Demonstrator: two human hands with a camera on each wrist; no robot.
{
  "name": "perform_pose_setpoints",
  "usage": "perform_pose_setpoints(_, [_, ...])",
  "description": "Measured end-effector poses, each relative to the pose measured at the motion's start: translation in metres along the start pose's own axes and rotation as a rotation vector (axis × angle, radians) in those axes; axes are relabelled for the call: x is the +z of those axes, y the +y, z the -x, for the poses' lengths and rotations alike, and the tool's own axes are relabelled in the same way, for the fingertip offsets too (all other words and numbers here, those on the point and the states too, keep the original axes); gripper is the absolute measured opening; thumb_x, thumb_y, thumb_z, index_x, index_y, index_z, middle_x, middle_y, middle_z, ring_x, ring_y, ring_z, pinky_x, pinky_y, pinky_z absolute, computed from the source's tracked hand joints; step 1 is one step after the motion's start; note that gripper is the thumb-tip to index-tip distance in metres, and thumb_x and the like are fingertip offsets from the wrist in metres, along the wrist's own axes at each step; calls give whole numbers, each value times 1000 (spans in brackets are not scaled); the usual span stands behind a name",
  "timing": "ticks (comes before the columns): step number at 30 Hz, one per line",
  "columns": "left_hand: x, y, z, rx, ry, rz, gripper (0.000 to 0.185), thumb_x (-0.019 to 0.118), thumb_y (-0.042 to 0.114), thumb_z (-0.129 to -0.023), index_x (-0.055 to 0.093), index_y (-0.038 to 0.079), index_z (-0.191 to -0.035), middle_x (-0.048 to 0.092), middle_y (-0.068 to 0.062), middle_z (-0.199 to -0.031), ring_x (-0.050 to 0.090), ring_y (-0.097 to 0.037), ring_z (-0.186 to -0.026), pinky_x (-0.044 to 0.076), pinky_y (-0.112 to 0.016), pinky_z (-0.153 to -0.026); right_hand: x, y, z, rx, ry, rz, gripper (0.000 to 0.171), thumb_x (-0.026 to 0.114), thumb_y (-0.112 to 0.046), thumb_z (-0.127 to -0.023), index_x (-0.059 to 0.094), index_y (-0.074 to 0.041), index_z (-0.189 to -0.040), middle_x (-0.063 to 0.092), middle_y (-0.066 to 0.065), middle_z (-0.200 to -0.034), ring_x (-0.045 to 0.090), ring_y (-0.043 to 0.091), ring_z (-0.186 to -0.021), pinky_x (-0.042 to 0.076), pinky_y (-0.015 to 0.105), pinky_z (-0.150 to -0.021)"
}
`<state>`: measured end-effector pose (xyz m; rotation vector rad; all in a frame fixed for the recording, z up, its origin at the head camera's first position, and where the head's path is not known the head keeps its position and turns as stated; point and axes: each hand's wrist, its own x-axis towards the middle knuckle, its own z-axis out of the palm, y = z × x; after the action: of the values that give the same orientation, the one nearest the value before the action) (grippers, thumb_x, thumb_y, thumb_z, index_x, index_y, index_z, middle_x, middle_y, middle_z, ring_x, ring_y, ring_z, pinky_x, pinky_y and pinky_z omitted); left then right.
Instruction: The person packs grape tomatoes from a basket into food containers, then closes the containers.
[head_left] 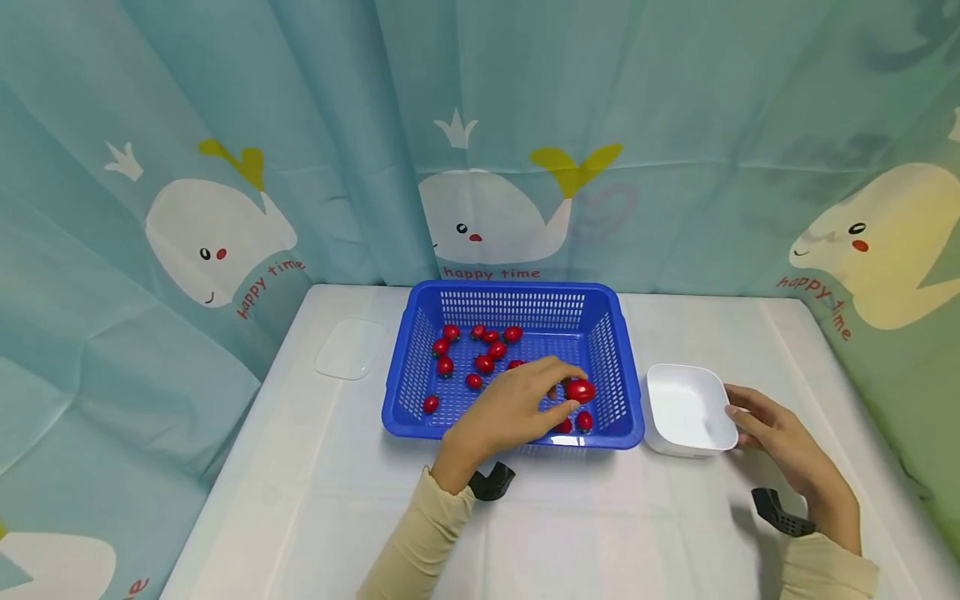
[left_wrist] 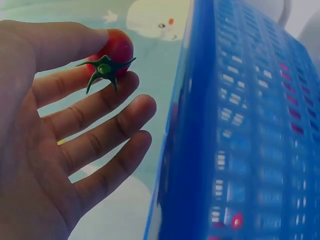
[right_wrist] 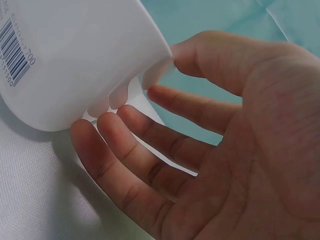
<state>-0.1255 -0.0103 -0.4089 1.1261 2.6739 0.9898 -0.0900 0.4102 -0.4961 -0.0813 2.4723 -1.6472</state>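
Pinching a tomato (head_left: 580,390) between thumb and fingertips, left hand (head_left: 508,411) lifts it above the blue basket (head_left: 399,392) | right hand (head_left: 776,440) relaxed, fingers touching the white bowl (head_left: 686,410), steadying it beside the basket.

one blue basket (head_left: 615,333), one white bowl (head_left: 686,408), one clear lid (head_left: 350,348), about fourteen tomatoes (head_left: 497,350).

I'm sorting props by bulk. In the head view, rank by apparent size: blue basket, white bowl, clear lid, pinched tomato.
1. blue basket
2. white bowl
3. clear lid, close to the bowl, so unsure
4. tomato in the left hand grip
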Motion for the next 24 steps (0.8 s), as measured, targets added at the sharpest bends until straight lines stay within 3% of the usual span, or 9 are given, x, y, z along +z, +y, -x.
perform_pose_setpoints(8, [11, 16, -18, -6, -3, -10, 37, 66, 34, -103, 63, 24, -138, 66, 8, -117, 58, -4, -92, 47, -10, -75, 1, -1, 2, 9, 9, 15, 38, 53, -15, -109, 55, -24, -146, 58, -38, -120, 64, -5, -91, 55, 17, -74])
perform_pose_setpoints(16, [30, 36, -40, -28, 68, 103, 34, 64, 36, -104, 64, 24, -136, 66, 11, -115, 59, -2, -90, 46, -10, -70, 2, -3, 2, 16, 4, 23, 39, 53, -18, -109, 53, -21, -148, 57, -39, -120, 63, -5, -92, 55, 18, -75])
perform_pose_setpoints(24, [59, 60, -60, -34, 165, 197, 35, 66, 32, -103, 64, 20, -135, 68, 8, -112, 57, 2, -88, 41, -5, -66, 1, -2, 2, 23, 3, 36, 37, 53, -18, -109, 52, -21, -147, 56, -38, -119, 64, -4, -90, 55, 18, -74])
